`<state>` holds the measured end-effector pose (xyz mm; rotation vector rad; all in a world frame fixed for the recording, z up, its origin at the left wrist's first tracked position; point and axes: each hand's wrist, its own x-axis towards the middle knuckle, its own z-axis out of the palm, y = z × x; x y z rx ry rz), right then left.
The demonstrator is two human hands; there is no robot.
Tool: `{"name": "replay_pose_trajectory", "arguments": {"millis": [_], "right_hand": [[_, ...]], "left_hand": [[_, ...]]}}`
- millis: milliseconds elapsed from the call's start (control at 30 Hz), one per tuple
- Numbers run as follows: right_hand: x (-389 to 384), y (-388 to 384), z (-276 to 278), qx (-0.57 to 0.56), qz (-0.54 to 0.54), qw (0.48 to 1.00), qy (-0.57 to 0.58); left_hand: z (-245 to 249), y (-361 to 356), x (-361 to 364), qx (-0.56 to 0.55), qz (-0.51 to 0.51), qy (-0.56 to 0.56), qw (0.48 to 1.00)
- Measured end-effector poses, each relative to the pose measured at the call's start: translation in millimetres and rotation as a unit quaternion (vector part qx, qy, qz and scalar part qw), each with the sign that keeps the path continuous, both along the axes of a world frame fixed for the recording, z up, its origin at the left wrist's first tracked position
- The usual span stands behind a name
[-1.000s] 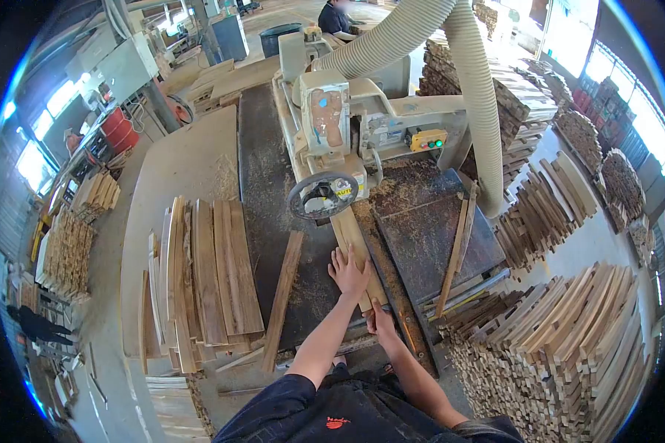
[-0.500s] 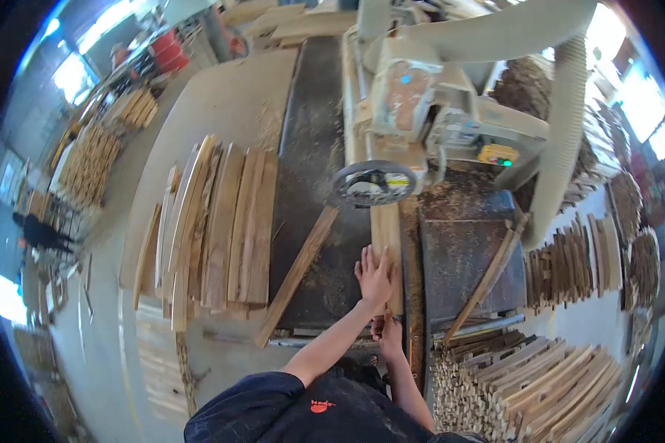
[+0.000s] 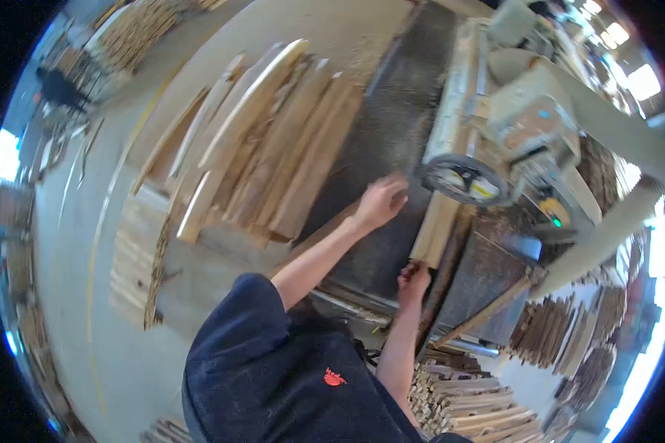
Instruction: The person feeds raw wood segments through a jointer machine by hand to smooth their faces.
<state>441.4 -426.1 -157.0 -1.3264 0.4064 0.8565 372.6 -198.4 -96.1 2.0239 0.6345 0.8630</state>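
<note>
My right hand (image 3: 414, 279) grips the near end of a pale wooden board (image 3: 437, 230), its fingers closed round the edge. The board's far part runs in beneath the machine's black handwheel (image 3: 465, 179). To the left, my left hand (image 3: 382, 201) hovers off the board, over the dark machine table (image 3: 380, 251). Its fingers are blurred and seem partly bent, so what they hold, if anything, cannot be made out. A narrow wooden strip (image 3: 319, 242) lies behind my left forearm and wrist, partly covered by them.
Several planks (image 3: 288, 140) lie side by side on a broad panel at left. A wooden stick (image 3: 488, 306) slants across the right-hand table. Stacked strips (image 3: 480, 410) stand low on the right. A thick hose (image 3: 598, 236) hangs beside the machine. A person (image 3: 60, 90) is far left.
My left hand has come off the board and moved left towards the narrow strip. My right hand still holds the board's near end. The view has swung left and tilted.
</note>
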Motion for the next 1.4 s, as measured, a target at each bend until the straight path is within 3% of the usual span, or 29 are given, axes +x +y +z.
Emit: {"name": "replay_pose_trajectory", "arguments": {"millis": [33,100,167,200,267,367,500,567,633,700,800,900,967,1033,1100,1167,1300,1367,1400], "right_hand": [[9,8,6,0.020,0.021,1.000,-0.001],[21,28,17,-0.028,0.003,1.000,-0.004],[33,43,15,-0.030,-0.002,1.000,-0.005],[42,49,13,-0.028,0.000,1.000,0.003],[61,58,5,-0.012,0.005,1.000,0.011],[78,73,10,0.007,0.016,1.000,0.012],[113,108,1,-0.001,0.024,1.000,-0.015],[116,118,-10,0.000,0.013,0.999,-0.035],[120,139,-2,-0.106,0.017,0.984,-0.143],[111,146,3,-0.139,-0.003,0.974,-0.177],[76,133,2,-0.094,0.080,0.932,-0.341],[28,102,17,-0.126,0.174,0.875,-0.435],[-5,79,13,-0.109,0.177,0.894,-0.397],[-39,57,14,-0.106,0.192,0.889,-0.402],[-62,41,20,-0.096,0.212,0.894,-0.384],[-80,36,39,-0.099,0.278,0.920,-0.256],[-105,37,46,-0.062,0.310,0.921,-0.227],[-117,44,50,-0.057,0.374,0.901,-0.214],[-120,50,50,-0.082,0.434,0.861,-0.251]], "left_hand": [[17,18,-31,0.122,0.082,-0.030,0.989],[28,44,-94,0.168,0.205,0.000,0.964],[27,50,-149,0.054,0.238,0.149,0.958],[21,55,-170,0.049,0.237,0.148,0.959],[7,55,-200,0.239,0.084,0.316,0.914],[5,28,-183,0.267,0.111,0.375,0.881],[-26,24,-143,0.218,0.143,0.334,0.905],[-49,26,-122,0.190,0.156,0.259,0.934],[-63,22,-106,0.190,0.145,0.203,0.950],[-65,16,-97,0.093,0.028,0.141,0.985],[-44,9,-111,0.064,-0.038,0.076,0.994],[-15,-1,-159,0.144,0.104,0.144,0.973],[-7,-8,-188,0.161,0.145,0.180,0.960],[22,-13,-207,0.139,0.200,0.333,0.911],[18,-15,-206,0.150,0.197,0.358,0.900],[19,-12,-200,0.164,0.197,0.372,0.892],[25,2,-189,0.139,0.190,0.404,0.884],[25,3,-190,0.108,0.195,0.418,0.881],[29,4,-190,0.073,0.200,0.380,0.900]]}}
